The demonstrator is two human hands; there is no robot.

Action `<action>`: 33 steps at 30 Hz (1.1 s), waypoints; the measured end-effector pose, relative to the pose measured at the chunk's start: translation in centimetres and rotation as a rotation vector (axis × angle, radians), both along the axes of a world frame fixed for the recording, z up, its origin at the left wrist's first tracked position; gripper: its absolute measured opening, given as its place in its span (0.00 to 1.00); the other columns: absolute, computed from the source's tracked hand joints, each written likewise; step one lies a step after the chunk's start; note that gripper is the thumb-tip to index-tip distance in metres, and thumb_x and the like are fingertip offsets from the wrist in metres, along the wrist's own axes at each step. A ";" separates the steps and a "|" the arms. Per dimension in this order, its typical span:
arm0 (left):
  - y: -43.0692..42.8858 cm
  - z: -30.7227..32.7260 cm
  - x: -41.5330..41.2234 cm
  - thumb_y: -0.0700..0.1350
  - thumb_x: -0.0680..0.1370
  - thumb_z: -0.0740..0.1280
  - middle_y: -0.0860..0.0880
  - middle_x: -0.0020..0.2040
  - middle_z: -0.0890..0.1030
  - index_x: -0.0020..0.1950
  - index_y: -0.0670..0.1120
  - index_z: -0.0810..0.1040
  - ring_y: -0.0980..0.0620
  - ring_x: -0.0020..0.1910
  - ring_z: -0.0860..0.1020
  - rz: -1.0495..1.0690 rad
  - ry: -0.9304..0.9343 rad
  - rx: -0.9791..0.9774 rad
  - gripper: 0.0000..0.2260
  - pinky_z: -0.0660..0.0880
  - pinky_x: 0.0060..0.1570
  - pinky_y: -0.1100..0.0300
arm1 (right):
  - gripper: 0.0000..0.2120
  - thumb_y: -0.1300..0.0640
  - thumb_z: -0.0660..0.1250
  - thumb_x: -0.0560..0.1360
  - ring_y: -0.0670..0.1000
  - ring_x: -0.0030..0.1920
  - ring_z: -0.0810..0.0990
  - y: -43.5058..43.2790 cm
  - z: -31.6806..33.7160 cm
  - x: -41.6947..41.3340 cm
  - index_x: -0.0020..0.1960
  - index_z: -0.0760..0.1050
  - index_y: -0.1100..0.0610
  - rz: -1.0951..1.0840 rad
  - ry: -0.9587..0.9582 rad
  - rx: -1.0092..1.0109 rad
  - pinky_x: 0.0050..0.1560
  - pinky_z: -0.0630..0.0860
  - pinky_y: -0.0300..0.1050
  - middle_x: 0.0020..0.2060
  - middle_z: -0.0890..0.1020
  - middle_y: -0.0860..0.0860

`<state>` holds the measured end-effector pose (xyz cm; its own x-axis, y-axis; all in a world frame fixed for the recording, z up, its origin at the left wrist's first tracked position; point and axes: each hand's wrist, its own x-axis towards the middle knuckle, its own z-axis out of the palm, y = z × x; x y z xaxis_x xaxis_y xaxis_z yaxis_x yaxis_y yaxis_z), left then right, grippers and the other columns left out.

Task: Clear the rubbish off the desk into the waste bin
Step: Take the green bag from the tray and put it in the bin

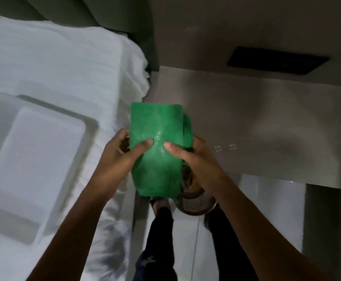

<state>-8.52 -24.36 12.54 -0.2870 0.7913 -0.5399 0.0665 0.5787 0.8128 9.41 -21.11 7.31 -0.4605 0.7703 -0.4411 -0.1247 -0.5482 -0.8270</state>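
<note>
A folded green cloth [155,142] is held up in the middle of the view, over the desk's near left corner. My left hand [118,155] grips its left edge, thumb pressed on the front. My right hand [189,157] grips its right side, where the cloth bunches. Below the cloth, on the floor between my feet, stands a round metal mesh waste bin [196,203], mostly hidden by the cloth and my right forearm. Some brownish rubbish shows inside it. The pale desk top [256,122] stretches to the right.
A bed with white sheets [54,67] fills the left. On it lies a white rectangular tray [33,159]. A dark flat panel [277,59] sits at the desk's far right. A desk leg [323,230] stands at the lower right. My dark trouser legs are below.
</note>
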 end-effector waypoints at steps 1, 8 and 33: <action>0.0 -1.2 0.8 0.50 0.72 0.73 0.50 0.51 0.84 0.54 0.54 0.79 0.49 0.50 0.83 -0.031 0.084 -0.034 0.12 0.80 0.48 0.54 | 0.14 0.57 0.72 0.75 0.52 0.51 0.85 0.6 -0.5 1.9 0.60 0.79 0.58 -0.064 -0.110 -0.005 0.51 0.83 0.48 0.52 0.86 0.54; -5.1 -16.0 12.3 0.44 0.77 0.70 0.39 0.55 0.81 0.58 0.44 0.78 0.39 0.56 0.79 -0.333 0.129 -0.576 0.11 0.77 0.57 0.45 | 0.26 0.61 0.64 0.78 0.67 0.49 0.81 8.5 -4.8 22.4 0.73 0.58 0.60 -0.007 -1.469 0.339 0.47 0.77 0.58 0.52 0.81 0.66; -7.7 -26.8 16.2 0.40 0.81 0.62 0.35 0.64 0.76 0.71 0.45 0.67 0.33 0.59 0.77 -0.076 -0.303 -0.870 0.18 0.76 0.58 0.39 | 0.28 0.66 0.62 0.79 0.67 0.64 0.74 0.5 -16.9 10.4 0.75 0.54 0.69 1.087 -1.343 0.869 0.55 0.78 0.58 0.72 0.61 0.71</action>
<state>7.64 -32.01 -14.24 0.0000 0.0823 -0.9966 -0.0151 0.9965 0.0823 19.80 -20.64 -9.63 -0.5574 0.6012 -0.5726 0.7837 0.6087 -0.1238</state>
